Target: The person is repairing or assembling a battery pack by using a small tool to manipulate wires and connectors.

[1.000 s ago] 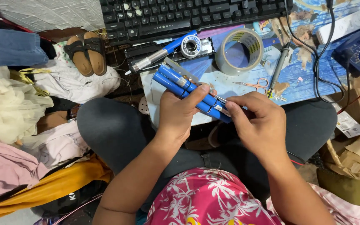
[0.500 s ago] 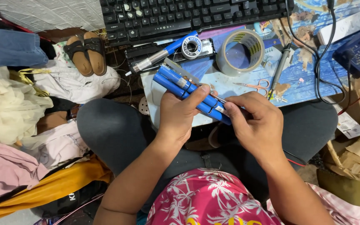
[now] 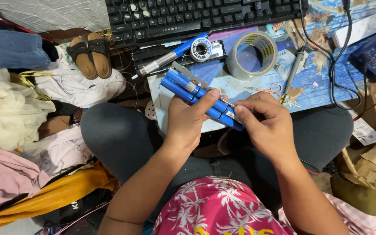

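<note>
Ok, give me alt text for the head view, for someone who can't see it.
Seen from above, a seated person's left hand and right hand grip a bundle of blue cylindrical cells over their lap. Beyond lie a tape roll, small scissors, a solder spool and a black keyboard.

A round solder spool (image 3: pixel 201 49) lies below the keyboard, its face a white label with dark print around the hole. The clear tape roll (image 3: pixel 254 54) beside it carries yellow print on its inner ring. A white printed paper label (image 3: pixel 364 130) lies at the right, beside crumpled brown cardboard packaging (image 3: pixel 370 161). No screens or signs show.
</note>
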